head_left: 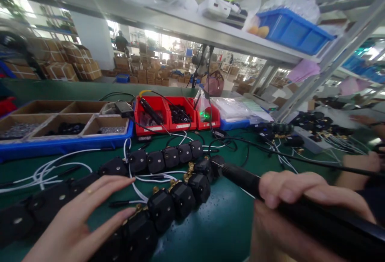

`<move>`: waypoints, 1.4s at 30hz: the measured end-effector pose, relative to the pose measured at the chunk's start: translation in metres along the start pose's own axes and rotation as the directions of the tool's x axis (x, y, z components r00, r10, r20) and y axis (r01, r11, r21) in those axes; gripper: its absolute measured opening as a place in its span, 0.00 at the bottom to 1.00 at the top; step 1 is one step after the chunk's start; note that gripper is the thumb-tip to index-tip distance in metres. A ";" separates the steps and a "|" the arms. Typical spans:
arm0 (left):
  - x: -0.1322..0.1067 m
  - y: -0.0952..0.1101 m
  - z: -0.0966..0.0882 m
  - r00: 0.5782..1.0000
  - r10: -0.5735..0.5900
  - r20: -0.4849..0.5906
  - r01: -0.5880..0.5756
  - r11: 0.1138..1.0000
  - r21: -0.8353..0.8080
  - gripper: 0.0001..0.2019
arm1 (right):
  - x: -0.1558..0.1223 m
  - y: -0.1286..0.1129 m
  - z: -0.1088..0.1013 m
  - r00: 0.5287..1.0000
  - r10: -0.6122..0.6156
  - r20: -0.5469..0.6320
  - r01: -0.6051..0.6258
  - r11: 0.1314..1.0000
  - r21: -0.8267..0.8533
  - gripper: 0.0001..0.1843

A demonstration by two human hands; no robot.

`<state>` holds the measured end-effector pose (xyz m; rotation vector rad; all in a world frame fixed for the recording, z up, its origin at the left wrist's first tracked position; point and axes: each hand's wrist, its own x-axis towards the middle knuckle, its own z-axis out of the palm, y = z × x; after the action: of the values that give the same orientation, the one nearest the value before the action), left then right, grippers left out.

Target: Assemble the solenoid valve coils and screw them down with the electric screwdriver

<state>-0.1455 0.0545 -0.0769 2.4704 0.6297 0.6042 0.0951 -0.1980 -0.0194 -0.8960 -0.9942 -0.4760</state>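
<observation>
My right hand point(300, 210) is closed round a long black electric screwdriver point(240, 178) whose tip points left at the black parts. My left hand point(81, 218) lies open, fingers stretched out, resting on the near end of the rows of black square modules point(168, 198). The modules have brass fittings and white wires point(60, 168) running from them. A second row of modules point(162, 158) sits just behind, on the green mat point(228, 222).
Cardboard compartments in a blue tray point(60, 144) hold small parts at the left. Red bins point(168, 113) stand at the back centre. A blue crate point(291, 29) sits on the metal shelf above. Another person's hand point(359, 162) works at the right, among more black parts and cables.
</observation>
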 end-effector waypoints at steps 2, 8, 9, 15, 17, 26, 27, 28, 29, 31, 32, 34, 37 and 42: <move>0.045 0.029 0.005 0.994 0.083 0.069 -0.078 0.995 -0.068 0.18 | 0.006 0.017 0.024 0.999 -0.033 -0.003 0.033 0.999 0.036 0.31; 0.153 0.073 0.064 0.915 0.244 0.321 -0.276 0.959 0.057 0.26 | 0.002 0.066 0.061 0.997 0.060 -0.057 -0.051 0.987 0.150 0.29; 0.163 0.075 0.075 0.905 0.246 0.348 -0.285 0.956 0.067 0.27 | 0.001 0.071 0.063 0.996 0.065 -0.058 -0.055 0.986 0.156 0.29; 0.192 0.081 0.114 0.864 0.228 0.449 -0.294 0.952 0.083 0.28 | 0.003 0.085 0.066 0.994 0.091 -0.066 -0.079 0.984 0.158 0.30; 0.195 0.081 0.119 0.865 0.214 0.454 -0.282 0.956 0.087 0.27 | 0.005 0.087 0.065 0.993 0.106 -0.061 -0.094 0.982 0.164 0.31; 0.203 0.075 0.126 0.860 0.248 0.447 -0.268 0.963 -0.018 0.16 | 0.006 0.097 0.064 0.990 0.138 -0.037 -0.131 0.979 0.158 0.30; 0.203 0.074 0.127 0.858 0.251 0.448 -0.267 0.963 -0.028 0.16 | 0.005 0.098 0.064 0.989 0.141 -0.033 -0.135 0.979 0.156 0.30; 0.204 0.074 0.127 0.858 0.252 0.448 -0.265 0.964 -0.036 0.16 | 0.005 0.098 0.063 0.989 0.147 -0.028 -0.141 0.978 0.153 0.30; 0.204 0.073 0.128 0.858 0.253 0.446 -0.262 0.964 -0.041 0.16 | 0.005 0.097 0.063 0.988 0.153 -0.023 -0.148 0.977 0.152 0.30; 0.205 0.072 0.129 0.860 0.255 0.443 -0.259 0.964 -0.051 0.17 | 0.004 0.095 0.062 0.986 0.166 -0.017 -0.162 0.977 0.139 0.31; 0.205 0.072 0.129 0.860 0.257 0.441 -0.259 0.964 -0.056 0.17 | 0.005 0.094 0.061 0.986 0.166 -0.018 -0.163 0.978 0.130 0.31; 0.205 0.070 0.130 0.860 0.262 0.438 -0.260 0.963 -0.065 0.17 | 0.005 0.092 0.061 0.987 0.159 -0.022 -0.155 0.982 0.110 0.32; 0.205 0.069 0.131 0.862 0.265 0.433 -0.259 0.963 -0.075 0.18 | 0.004 0.092 0.062 0.988 0.149 -0.032 -0.145 0.984 0.102 0.33; 0.205 0.069 0.132 0.864 0.277 0.420 -0.259 0.961 -0.100 0.17 | 0.005 0.088 0.062 0.988 0.155 -0.022 -0.151 0.981 0.122 0.28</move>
<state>0.1072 0.0641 -0.0799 2.5523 0.0974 0.1459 0.1279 -0.0969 -0.0372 -0.8469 -0.9078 -0.2955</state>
